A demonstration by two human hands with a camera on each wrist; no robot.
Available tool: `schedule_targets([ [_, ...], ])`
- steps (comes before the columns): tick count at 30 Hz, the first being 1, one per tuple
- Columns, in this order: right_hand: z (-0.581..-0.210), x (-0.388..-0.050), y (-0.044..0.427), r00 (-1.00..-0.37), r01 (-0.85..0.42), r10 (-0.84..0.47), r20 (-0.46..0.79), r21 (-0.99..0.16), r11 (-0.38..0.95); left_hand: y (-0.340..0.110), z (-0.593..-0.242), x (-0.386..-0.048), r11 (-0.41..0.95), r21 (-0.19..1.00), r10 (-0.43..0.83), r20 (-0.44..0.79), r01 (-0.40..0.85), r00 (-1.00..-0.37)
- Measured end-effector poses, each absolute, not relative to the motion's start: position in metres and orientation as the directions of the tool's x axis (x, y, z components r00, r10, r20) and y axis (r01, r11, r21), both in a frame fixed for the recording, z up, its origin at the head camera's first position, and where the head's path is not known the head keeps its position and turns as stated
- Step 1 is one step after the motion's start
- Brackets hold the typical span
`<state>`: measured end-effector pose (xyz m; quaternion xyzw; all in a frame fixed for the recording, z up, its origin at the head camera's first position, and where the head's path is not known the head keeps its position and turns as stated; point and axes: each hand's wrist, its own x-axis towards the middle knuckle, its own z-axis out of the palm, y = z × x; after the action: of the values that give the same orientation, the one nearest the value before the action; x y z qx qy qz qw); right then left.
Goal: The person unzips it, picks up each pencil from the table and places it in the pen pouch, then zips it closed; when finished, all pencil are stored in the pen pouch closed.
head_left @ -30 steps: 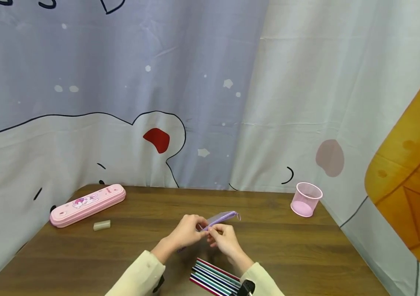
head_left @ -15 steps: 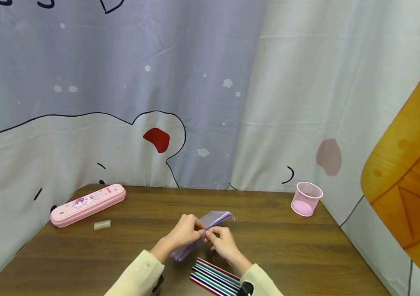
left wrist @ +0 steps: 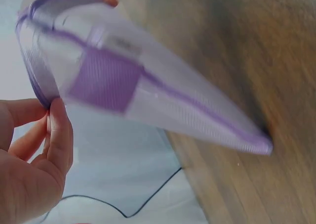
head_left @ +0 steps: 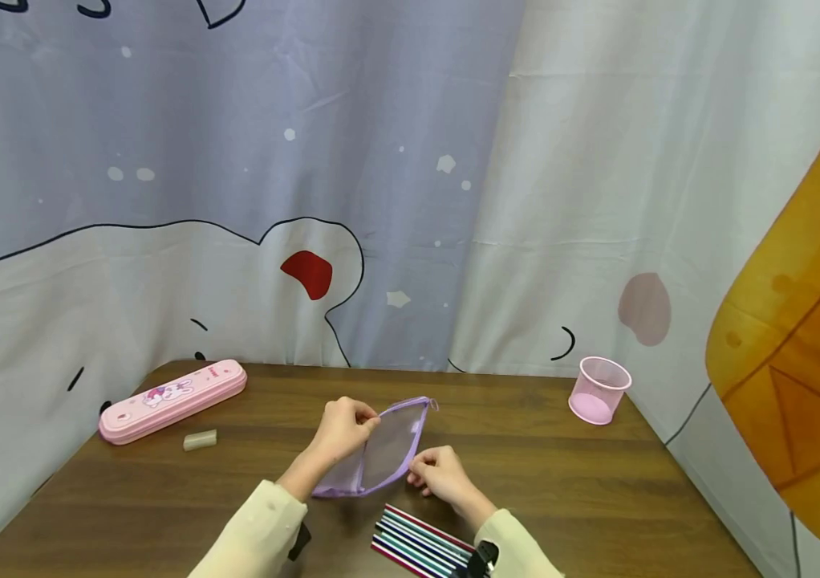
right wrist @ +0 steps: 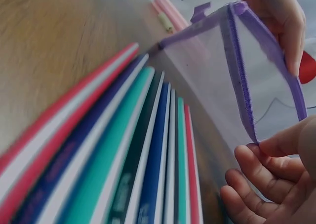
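A translucent pouch (head_left: pixel 390 451) with purple edging and a zip hangs between both hands over the table, its mouth spread apart. My left hand (head_left: pixel 341 432) pinches one side of the rim between thumb and fingers; the left wrist view shows this grip close up. On the near side, my right hand (head_left: pixel 443 475) pinches the zip edge between thumb and forefinger, its other fingers loosely curled. In the left wrist view a purple patch (left wrist: pixel 106 80) shows on the blurred pouch. Just below the right hand lies a stack of thin books (head_left: pixel 417 542) with red, teal and dark blue covers.
On the wooden table (head_left: pixel 554 490), a pink pencil case (head_left: pixel 173 401) lies at the back left, with a small pale eraser-like block (head_left: pixel 200 440) before it. A pink cup (head_left: pixel 598 391) stands at the back right. A printed curtain (head_left: pixel 410 201) hangs behind.
My left hand has moved up and left, away from the right hand. The pouch, narrow and nearly closed earlier, now has its mouth pulled wide. The books have stayed put.
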<state>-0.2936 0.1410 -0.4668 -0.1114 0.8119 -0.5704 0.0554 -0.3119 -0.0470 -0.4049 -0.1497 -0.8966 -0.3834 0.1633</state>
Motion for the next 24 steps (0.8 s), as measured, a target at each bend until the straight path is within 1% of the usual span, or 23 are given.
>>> schedule_targets([
  [3, -0.471, -0.295, 0.143, -0.966, -0.126, -0.256, 0.036, -0.931, 0.344, -0.051, -0.402, -0.313, 0.645, 0.68, 0.08, 0.393, 0.348, -0.916],
  [6, -0.472, -0.296, 0.144, -0.966, -0.135, -0.257, 0.043, -0.926, 0.352, -0.051, -0.403, -0.313, 0.631, 0.706, 0.046, 0.381, 0.322, -0.924],
  [10, -0.468, -0.293, 0.143, -0.964, -0.147, -0.262, 0.052, -0.922, 0.358, -0.049, -0.407, -0.313, 0.62, 0.716, 0.046, 0.376, 0.322, -0.925],
  [12, -0.457, -0.285, 0.143, -0.95, -0.182, -0.306, 0.06, -0.904, 0.386, -0.047, -0.409, -0.313, 0.612, 0.718, 0.051, 0.383, 0.332, -0.922],
  [14, -0.454, -0.284, 0.146, -0.917, -0.262, -0.394, 0.068, -0.847, 0.464, -0.045, -0.411, -0.314, 0.61, 0.713, 0.057, 0.398, 0.347, -0.916],
  [16, -0.451, -0.281, 0.152, -0.863, -0.37, -0.502, 0.063, -0.755, 0.541, -0.044, -0.412, -0.314, 0.605, 0.715, 0.056, 0.403, 0.352, -0.914],
  [19, -0.456, -0.278, 0.166, -0.781, -0.504, -0.624, 0.035, -0.625, 0.596, -0.044, -0.413, -0.314, 0.593, 0.723, 0.054, 0.402, 0.354, -0.914],
  [21, -0.452, -0.269, 0.173, -0.755, -0.543, -0.656, 0.017, -0.577, 0.61, -0.045, -0.413, -0.313, 0.584, 0.734, 0.048, 0.394, 0.346, -0.918],
  [24, -0.448, -0.255, 0.182, -0.743, -0.575, -0.669, 0.021, -0.533, 0.622, -0.046, -0.414, -0.314, 0.574, 0.743, 0.044, 0.391, 0.344, -0.919],
])
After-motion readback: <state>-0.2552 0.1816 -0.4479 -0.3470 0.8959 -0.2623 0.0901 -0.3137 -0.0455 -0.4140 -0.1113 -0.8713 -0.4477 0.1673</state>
